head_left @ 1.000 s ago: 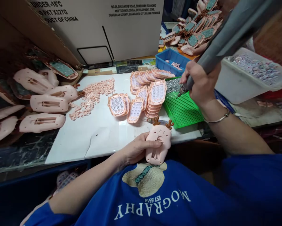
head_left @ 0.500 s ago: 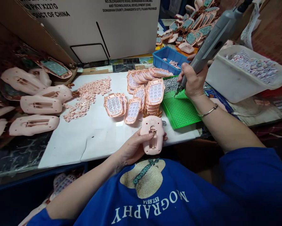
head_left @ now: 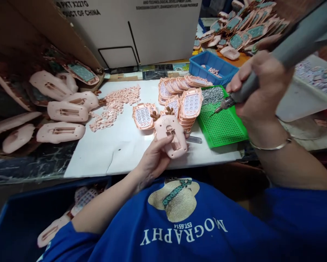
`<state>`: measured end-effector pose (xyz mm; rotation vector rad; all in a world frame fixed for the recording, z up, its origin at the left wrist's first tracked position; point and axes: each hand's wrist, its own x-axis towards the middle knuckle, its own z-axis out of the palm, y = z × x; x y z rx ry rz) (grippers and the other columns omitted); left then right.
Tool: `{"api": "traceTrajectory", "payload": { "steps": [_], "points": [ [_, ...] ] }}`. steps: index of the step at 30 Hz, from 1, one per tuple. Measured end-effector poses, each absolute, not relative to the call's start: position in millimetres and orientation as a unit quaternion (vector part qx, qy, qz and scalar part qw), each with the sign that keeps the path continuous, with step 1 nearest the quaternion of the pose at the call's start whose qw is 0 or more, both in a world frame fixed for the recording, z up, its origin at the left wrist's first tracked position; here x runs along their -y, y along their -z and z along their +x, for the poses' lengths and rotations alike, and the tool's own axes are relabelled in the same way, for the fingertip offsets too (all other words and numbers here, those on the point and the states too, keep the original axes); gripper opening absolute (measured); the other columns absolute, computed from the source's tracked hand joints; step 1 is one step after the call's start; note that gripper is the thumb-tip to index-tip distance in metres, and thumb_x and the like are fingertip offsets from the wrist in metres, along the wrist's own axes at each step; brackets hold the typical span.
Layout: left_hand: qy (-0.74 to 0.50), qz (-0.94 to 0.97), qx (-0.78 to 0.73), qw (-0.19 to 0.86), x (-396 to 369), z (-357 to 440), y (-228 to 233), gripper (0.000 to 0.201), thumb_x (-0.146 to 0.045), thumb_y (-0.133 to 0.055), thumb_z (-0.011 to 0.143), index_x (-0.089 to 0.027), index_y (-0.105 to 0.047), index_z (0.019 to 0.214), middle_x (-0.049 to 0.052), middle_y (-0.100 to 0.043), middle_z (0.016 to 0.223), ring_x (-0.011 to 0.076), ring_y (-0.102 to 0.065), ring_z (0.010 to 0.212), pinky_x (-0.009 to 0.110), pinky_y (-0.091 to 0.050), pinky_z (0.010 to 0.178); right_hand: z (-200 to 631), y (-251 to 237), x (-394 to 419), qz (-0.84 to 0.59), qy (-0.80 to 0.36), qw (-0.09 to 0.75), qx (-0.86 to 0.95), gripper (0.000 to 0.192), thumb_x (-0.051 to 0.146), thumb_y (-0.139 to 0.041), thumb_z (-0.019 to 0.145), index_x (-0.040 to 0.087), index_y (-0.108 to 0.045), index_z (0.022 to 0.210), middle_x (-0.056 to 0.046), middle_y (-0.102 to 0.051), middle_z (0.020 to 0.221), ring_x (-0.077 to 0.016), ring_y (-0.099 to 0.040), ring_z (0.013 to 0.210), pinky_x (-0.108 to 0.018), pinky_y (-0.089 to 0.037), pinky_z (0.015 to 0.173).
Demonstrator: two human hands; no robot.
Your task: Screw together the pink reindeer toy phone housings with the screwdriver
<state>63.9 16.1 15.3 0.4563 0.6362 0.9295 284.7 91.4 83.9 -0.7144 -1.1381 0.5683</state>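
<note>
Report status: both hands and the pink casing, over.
Left hand gripping pink casing, slotted side up. Right hand holding grey screwdriver, tip over green tray. Keypad panels stacked just beyond casing.

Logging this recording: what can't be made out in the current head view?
All in the head view:
- Front of the pink toy: turned away from the camera.
- Some fingers of the left hand: hidden behind the toy.
- Far end of the screwdriver: cut off by the frame edge.
- Whether its tip carries a screw: too small.
- Upper print on the white carton: cut off by the top edge.
</note>
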Motion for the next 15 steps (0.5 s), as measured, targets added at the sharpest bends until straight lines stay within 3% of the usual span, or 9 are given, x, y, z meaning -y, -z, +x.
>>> {"api": "traceTrajectory", "payload": {
  "steps": [5,9,15],
  "points": [
    [-0.507,0.18,-0.308,0.784,-21.7,67.5,-17.2,0.041,-0.017,-0.069,0.083,-0.014,-0.066,0.123,0.011,-0.077,0.111,0.0273,-0.073,0.109,0.044,-0.056,0.103,232.6,-103.3,-31.5,-0.257,-0.325,0.741,0.528,0.021,0.036,-0.079,0.075,0.029,-0.068,0.091,0.007,-0.048,0.059,-0.0136,-0.04,0.039,-0.032,-0.032,0.036],
    [-0.523,0.181,-0.299,0.777,-21.1,68.9,-14.5,0.039,-0.016,-0.071,0.081,-0.015,-0.067,0.12,0.009,-0.078,0.109,0.0258,-0.074,0.107,0.041,-0.056,0.103,215.2,-98.7,-18.2,-0.273,-0.399,0.683,0.547,0.034,0.042,-0.084,0.073,0.031,-0.062,0.095,0.007,-0.053,0.056,-0.017,-0.047,0.04,-0.034,-0.042,0.041],
    [-0.525,0.188,-0.282,0.781,-20.9,68.4,-13.2,0.041,-0.016,-0.071,0.081,-0.016,-0.066,0.121,0.009,-0.078,0.106,0.0258,-0.075,0.104,0.04,-0.057,0.099,209.5,-88.9,-25.5,-0.222,-0.413,0.696,0.544,0.027,0.033,-0.081,0.078,0.028,-0.063,0.097,0.007,-0.058,0.058,-0.0163,-0.049,0.04,-0.034,-0.043,0.041]
  ]
}}
